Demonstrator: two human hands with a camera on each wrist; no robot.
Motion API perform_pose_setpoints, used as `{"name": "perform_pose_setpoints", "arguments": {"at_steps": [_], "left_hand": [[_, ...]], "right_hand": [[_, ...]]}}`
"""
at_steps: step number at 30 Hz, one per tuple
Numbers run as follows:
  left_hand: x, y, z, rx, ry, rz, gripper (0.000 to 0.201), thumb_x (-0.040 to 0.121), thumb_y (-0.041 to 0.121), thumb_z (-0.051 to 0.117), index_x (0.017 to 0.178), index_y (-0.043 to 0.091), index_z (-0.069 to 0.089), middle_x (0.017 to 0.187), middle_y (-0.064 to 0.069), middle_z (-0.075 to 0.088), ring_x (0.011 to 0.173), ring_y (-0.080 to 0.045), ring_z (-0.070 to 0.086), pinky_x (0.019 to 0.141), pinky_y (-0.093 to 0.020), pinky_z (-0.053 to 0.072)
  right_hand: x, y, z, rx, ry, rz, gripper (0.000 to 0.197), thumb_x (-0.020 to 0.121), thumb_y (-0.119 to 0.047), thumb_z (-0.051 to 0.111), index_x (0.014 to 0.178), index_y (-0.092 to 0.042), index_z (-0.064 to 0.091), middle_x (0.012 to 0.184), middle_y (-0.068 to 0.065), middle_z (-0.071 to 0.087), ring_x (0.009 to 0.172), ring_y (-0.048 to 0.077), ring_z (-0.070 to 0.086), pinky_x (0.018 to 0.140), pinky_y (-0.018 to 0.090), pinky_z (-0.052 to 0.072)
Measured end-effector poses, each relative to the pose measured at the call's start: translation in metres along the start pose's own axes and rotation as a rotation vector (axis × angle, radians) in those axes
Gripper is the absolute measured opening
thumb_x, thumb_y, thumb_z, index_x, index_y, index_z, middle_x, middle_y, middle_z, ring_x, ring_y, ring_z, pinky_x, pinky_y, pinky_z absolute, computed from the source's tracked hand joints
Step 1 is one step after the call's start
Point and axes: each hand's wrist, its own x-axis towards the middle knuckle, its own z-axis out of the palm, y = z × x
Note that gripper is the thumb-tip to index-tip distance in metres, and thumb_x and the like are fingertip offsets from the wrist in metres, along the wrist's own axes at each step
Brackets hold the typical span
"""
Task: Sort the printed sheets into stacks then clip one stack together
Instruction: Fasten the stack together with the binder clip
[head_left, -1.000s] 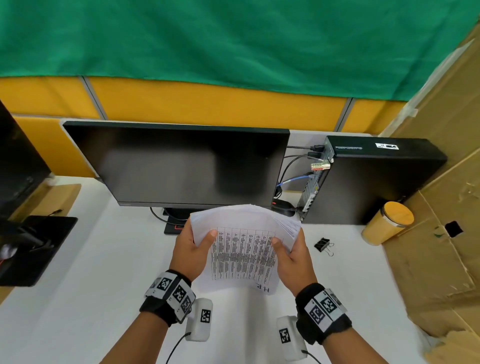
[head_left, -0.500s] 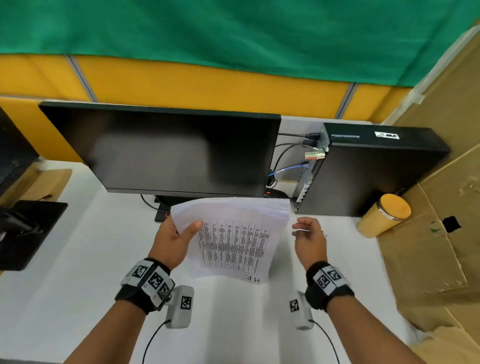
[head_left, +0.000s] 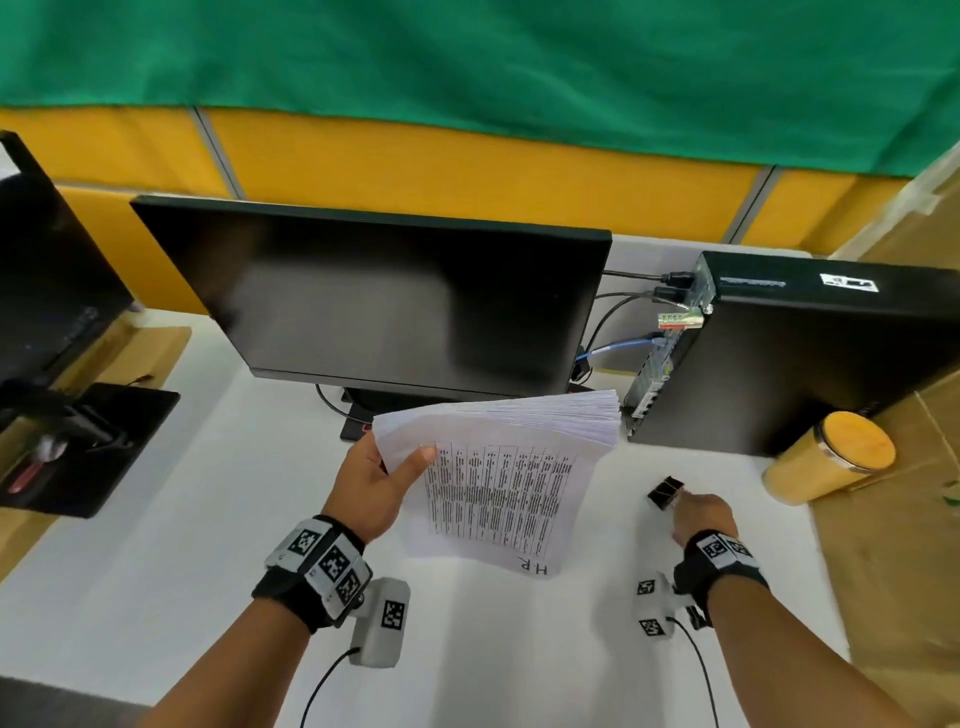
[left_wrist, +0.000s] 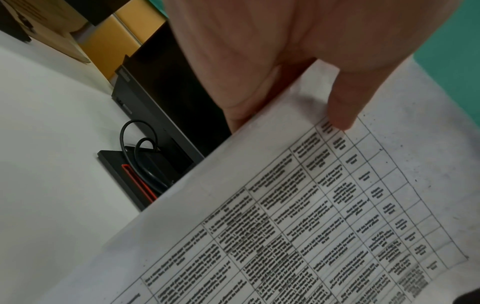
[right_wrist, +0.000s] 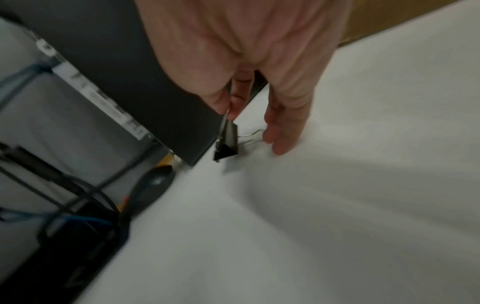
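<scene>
A thick stack of printed sheets (head_left: 498, 478) with a table of text on top is held up over the white desk (head_left: 182, 545). My left hand (head_left: 382, 480) grips its left edge, thumb on the top page (left_wrist: 340, 107), fingers hidden underneath. To the right, my right hand (head_left: 696, 512) pinches one wire handle of a black binder clip (head_left: 666, 491) between thumb and forefinger. In the right wrist view the binder clip (right_wrist: 228, 142) hangs just above the desk, and the other fingers (right_wrist: 283, 131) reach down beside it.
A black monitor (head_left: 395, 296) stands behind the stack, its stand base (left_wrist: 130, 181) on the desk. A black computer case (head_left: 810, 348) with cables sits at the right, a yellow tumbler (head_left: 831, 457) beside it. Cardboard lines the right side. A black tray (head_left: 88, 447) sits left.
My right hand let go of the stack, moved right to the binder clip and took hold of its handle. The left hand now carries the stack alone.
</scene>
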Motion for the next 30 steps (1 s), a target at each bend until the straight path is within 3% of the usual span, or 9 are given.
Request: {"name": "perform_pose_setpoints", "arguments": {"at_steps": [3,6,8,11,14,16,21,25,30], "left_hand": [[0.000,0.000,-0.002,0.022,-0.014,-0.020,0.030,0.088,0.012,0.066,0.118,0.012,0.064,0.105,0.002,0.073,0.095,-0.006,0.069,0.082,-0.023,0.057],[0.000,0.002,-0.002,0.035,-0.043,-0.014,0.028,0.089,0.013,0.065,0.117,0.013,0.064,0.106,0.002,0.072,0.095,-0.005,0.069,0.084,-0.022,0.056],[0.002,0.003,0.000,0.043,-0.050,-0.006,0.027,0.091,0.015,0.063,0.118,0.016,0.063,0.107,0.004,0.071,0.096,-0.003,0.068,0.082,-0.020,0.056],[0.004,0.006,0.002,0.039,-0.051,0.012,0.025,0.091,0.015,0.063,0.115,0.023,0.063,0.107,0.010,0.069,0.096,0.003,0.066,0.085,-0.025,0.054],[0.004,0.009,0.003,0.048,-0.069,0.034,0.026,0.092,0.016,0.062,0.103,0.039,0.060,0.101,0.017,0.068,0.091,0.011,0.064,0.084,-0.025,0.053],[0.005,0.009,0.004,0.063,-0.082,0.045,0.026,0.091,0.018,0.063,0.100,0.042,0.059,0.101,0.017,0.069,0.095,0.006,0.065,0.086,-0.028,0.053],[0.006,0.011,0.004,0.046,-0.098,0.060,0.024,0.091,0.019,0.064,0.101,0.041,0.061,0.101,0.014,0.071,0.095,0.001,0.067,0.088,-0.033,0.055],[0.006,0.012,0.003,0.038,-0.105,0.052,0.020,0.092,0.020,0.062,0.102,0.037,0.063,0.098,0.008,0.073,0.094,-0.008,0.069,0.088,-0.040,0.056],[0.006,0.008,0.002,0.044,-0.114,0.069,0.025,0.092,0.022,0.062,0.109,0.039,0.062,0.101,0.009,0.073,0.096,-0.007,0.069,0.089,-0.040,0.056]], "right_hand": [[-0.029,-0.007,-0.010,0.487,-0.051,-0.068,0.009,0.096,-0.011,0.049,0.097,-0.006,0.056,0.116,0.032,0.062,0.110,0.045,0.062,0.087,0.044,0.054],[-0.067,-0.026,-0.041,0.835,-0.068,-0.240,0.014,0.094,-0.005,0.052,0.086,-0.015,0.057,0.103,0.021,0.063,0.116,0.043,0.059,0.088,0.037,0.055],[-0.101,-0.046,-0.069,0.849,-0.077,-0.435,0.019,0.095,-0.017,0.059,0.079,-0.027,0.061,0.105,0.017,0.067,0.111,0.033,0.065,0.089,0.029,0.056],[-0.168,-0.087,-0.111,0.806,-0.121,-0.737,0.017,0.076,-0.046,0.070,0.077,-0.030,0.063,0.099,0.003,0.069,0.109,0.025,0.066,0.097,0.035,0.052],[-0.231,-0.127,-0.134,0.572,-0.132,-1.073,0.009,0.085,-0.029,0.069,0.092,-0.033,0.065,0.105,0.003,0.069,0.107,0.022,0.067,0.097,0.039,0.052],[-0.270,-0.147,-0.136,0.368,-0.171,-1.249,0.031,0.085,-0.016,0.072,0.112,-0.030,0.063,0.109,0.003,0.069,0.105,0.020,0.067,0.095,0.036,0.053],[-0.333,-0.179,-0.095,-0.228,-0.109,-1.600,0.048,0.078,-0.034,0.077,0.122,-0.017,0.063,0.107,-0.002,0.070,0.094,0.006,0.067,0.085,0.026,0.058],[-0.342,-0.189,-0.073,-0.581,-0.144,-1.632,0.036,0.087,-0.031,0.070,0.118,-0.018,0.058,0.108,0.001,0.065,0.096,0.017,0.062,0.084,0.038,0.055],[-0.346,-0.202,-0.069,-0.777,-0.123,-1.605,0.024,0.092,-0.024,0.063,0.112,-0.017,0.051,0.104,0.002,0.061,0.087,0.020,0.055,0.068,0.027,0.038]]}}
